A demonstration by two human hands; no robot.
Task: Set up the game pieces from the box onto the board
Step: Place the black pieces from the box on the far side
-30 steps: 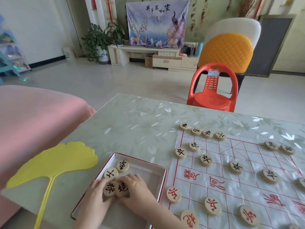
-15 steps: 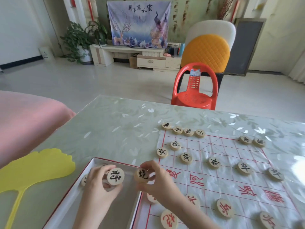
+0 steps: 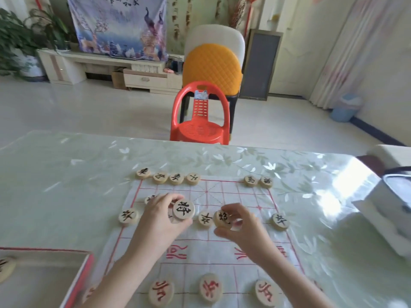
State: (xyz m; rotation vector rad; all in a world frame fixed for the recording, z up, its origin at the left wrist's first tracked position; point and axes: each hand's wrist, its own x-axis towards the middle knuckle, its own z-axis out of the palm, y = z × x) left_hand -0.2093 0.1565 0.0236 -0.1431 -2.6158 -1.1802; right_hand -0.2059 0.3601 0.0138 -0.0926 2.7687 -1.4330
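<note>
- Head view: a green leaf-patterned table (image 3: 66,174) carries a red-lined xiangqi board (image 3: 200,241), mostly set up.
- A red-edged box (image 3: 75,283) sits at the near left.
- The left hand (image 3: 160,218) pinches a black general piece (image 3: 183,209) over the board's far half. The gap in the far row lies ahead and slightly right.
- The right hand (image 3: 242,223) pinches a black cannon piece (image 3: 222,218). Its likely empty point lies just ahead and to the right.

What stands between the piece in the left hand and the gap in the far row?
Nothing visible does. The left hand holds the piece over the board, and only bare printed lines lie toward the gap.
</note>
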